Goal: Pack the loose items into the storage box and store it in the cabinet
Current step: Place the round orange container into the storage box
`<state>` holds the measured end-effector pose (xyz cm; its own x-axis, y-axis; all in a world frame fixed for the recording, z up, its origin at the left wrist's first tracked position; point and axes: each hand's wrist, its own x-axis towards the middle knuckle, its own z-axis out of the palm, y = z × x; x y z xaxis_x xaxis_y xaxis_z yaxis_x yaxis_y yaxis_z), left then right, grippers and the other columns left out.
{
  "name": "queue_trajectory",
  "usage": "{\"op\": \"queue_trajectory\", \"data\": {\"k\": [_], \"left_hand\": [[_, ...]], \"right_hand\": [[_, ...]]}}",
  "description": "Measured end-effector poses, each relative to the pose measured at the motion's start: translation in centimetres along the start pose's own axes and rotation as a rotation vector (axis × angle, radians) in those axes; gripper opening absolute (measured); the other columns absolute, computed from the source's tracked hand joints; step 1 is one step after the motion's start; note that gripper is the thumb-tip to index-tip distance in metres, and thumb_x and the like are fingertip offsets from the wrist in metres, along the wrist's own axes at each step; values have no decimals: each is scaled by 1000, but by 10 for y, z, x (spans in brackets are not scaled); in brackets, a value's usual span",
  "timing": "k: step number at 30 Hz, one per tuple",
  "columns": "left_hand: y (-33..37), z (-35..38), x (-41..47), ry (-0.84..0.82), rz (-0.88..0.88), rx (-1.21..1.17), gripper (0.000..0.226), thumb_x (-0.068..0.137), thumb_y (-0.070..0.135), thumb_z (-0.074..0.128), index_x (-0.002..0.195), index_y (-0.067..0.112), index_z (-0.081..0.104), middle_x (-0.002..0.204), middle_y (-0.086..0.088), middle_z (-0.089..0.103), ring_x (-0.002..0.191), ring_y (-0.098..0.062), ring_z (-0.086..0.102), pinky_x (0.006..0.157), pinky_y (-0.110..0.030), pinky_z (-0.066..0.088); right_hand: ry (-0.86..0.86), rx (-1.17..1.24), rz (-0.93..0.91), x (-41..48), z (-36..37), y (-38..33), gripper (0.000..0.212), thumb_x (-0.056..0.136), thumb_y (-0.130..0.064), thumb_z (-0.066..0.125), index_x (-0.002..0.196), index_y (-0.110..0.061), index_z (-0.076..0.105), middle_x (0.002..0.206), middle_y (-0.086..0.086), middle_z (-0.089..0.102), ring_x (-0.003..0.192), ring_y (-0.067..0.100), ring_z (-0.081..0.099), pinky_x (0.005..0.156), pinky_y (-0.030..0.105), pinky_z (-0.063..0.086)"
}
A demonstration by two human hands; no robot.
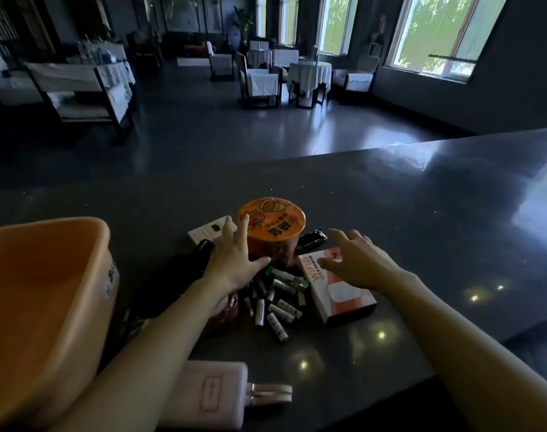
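Observation:
An orange plastic storage box [41, 285] stands at the left on the dark counter [421, 213]. A round orange tin [273, 226] sits in the middle. My left hand [234, 260] is spread open against the tin's left side, thumb on its front. My right hand [356, 260] hovers open over a white and red WiFi box [340, 297], right of the tin. Several loose batteries [278, 304] lie in front of the tin. A pink power bank [209, 394] with a pink plug lies near the front edge.
Behind the tin lie a small white box [209, 232] and a black case [312, 240]. A dark pouch [184, 275] sits between the storage box and the tin. Beyond the counter are a dim room, chairs, covered tables and bright windows.

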<state>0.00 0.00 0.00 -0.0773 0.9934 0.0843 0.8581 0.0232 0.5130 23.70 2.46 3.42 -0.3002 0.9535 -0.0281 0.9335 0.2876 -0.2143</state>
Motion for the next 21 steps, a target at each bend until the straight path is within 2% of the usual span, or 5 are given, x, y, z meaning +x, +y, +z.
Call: {"op": "queue_trajectory", "data": {"k": [3,8,15,21], "left_hand": [[17,12,18,22,-34,28,107,68,58,67,144,30,-3,152,-11,-20,140,-38,-1,110,-56,15],[26,29,37,120,-94,55,104,62,69,64,143,32,11,154,-9,-8,138,-40,3,106,-58,18],[27,26,37,227,-75,-11,84,72,60,60,141,21,32,153,-12,12,140,-32,9,112,-52,16],[31,-44,20,537,-73,-104,71,70,41,74,130,10,50,146,-19,30,135,-29,26,111,-36,20]], "right_hand": [[-24,11,-23,18,-3,11,75,82,-57,52,143,-28,20,139,11,36,124,30,40,88,42,45],[-47,14,-120,48,-7,24,75,82,-56,53,142,-29,18,137,11,38,121,29,42,85,41,47],[-13,-26,-237,72,-20,31,78,82,-59,51,144,-29,14,143,12,33,126,31,38,90,44,43],[83,-28,-386,84,-45,-9,78,82,-57,51,144,-27,14,149,11,25,134,35,23,105,50,26]]}}
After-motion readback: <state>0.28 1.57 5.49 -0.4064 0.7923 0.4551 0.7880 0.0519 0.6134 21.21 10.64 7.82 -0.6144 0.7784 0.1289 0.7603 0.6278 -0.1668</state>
